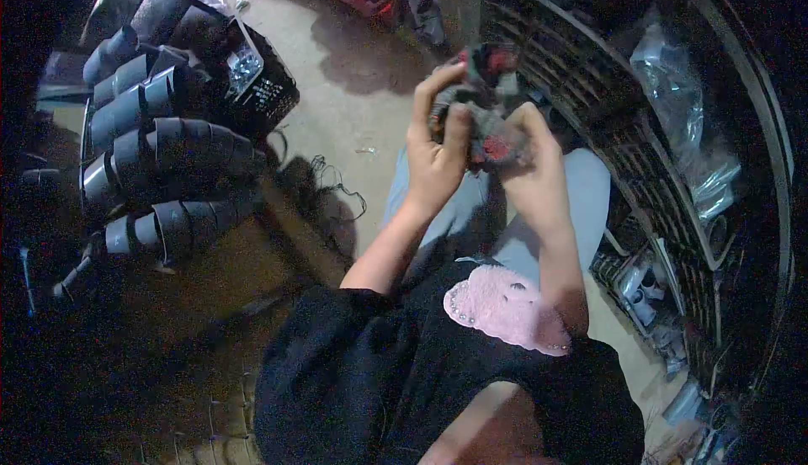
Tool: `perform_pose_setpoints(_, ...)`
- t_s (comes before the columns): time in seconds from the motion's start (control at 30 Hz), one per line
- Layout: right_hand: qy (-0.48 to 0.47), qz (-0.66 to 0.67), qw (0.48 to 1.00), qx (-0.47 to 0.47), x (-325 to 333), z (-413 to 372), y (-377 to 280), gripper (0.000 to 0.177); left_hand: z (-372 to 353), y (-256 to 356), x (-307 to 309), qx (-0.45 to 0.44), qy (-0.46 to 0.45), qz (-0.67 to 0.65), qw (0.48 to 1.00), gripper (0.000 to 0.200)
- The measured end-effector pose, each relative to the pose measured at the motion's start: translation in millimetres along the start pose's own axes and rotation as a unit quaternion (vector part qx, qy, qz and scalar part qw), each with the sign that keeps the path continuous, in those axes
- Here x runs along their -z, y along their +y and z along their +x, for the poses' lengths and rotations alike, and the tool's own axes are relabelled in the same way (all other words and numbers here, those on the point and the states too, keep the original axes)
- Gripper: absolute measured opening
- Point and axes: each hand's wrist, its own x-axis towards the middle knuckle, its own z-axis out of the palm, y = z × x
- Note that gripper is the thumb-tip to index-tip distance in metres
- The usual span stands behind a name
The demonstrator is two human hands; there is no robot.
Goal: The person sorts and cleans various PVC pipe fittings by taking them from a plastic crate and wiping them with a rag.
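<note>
In the head view, a small bundle (481,116), mottled grey with red and dark green patches, is held up above my knees between both hands. Blur hides what kind of thing it is; it looks soft and crumpled. My left hand (438,145) grips its left side, with the thumb across the front and the fingers bent around the far edge. On the lower right side, my right hand (532,158) is closed on the same bundle, its fingertips partly hidden behind it.
Curved grey pieces (160,154) are stacked in rows at the left, beside a black plastic basket (278,95). A dark slatted rack (581,69) curves along the right, with clear plastic wrap (673,86) over it. Thin black strands (337,186) lie on the floor.
</note>
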Motion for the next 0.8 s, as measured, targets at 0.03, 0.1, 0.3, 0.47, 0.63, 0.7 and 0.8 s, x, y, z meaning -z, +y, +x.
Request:
perform_pose_setpoints(0.03, 0.028, -0.064, 0.997, -0.037, -4, -1, -8, 0.029, -1, 2, -4, 0.043, 0.031, -0.021, 0.998, 0.035)
perform_pose_setpoints(0.1, 0.057, -0.159, 0.985, 0.047, -7, -3, -8, 0.024, 1, 5, -15, 0.157, 0.085, -0.075, 0.981, 0.041)
perform_pose_setpoints(0.3, 0.000, -0.061, 0.997, 0.036, 10, -4, -19, 0.024, -7, -24, 6, 0.299, 0.075, -0.276, 0.910, 0.052)
perform_pose_setpoints(0.47, -0.088, 0.188, 0.978, 0.031, 26, -10, -12, 0.020, -2, -21, -3, 0.218, -0.123, -0.432, 0.866, 0.064)
perform_pose_setpoints(0.63, -0.090, 0.360, 0.923, -0.102, 50, -39, -7, 0.029, 0, -1, -31, 0.322, 0.065, -0.392, 0.859, 0.054)
perform_pose_setpoints(0.7, -0.029, 0.318, 0.946, -0.059, 81, -56, -7, 0.035, 13, -69, 3, 0.246, -0.092, -0.450, 0.854, 0.034)
perform_pose_setpoints(0.8, 0.239, 0.197, 0.948, -0.073, 144, -118, -33, 0.027, 25, -71, 7, 0.205, -0.100, -0.394, 0.890, 0.032)
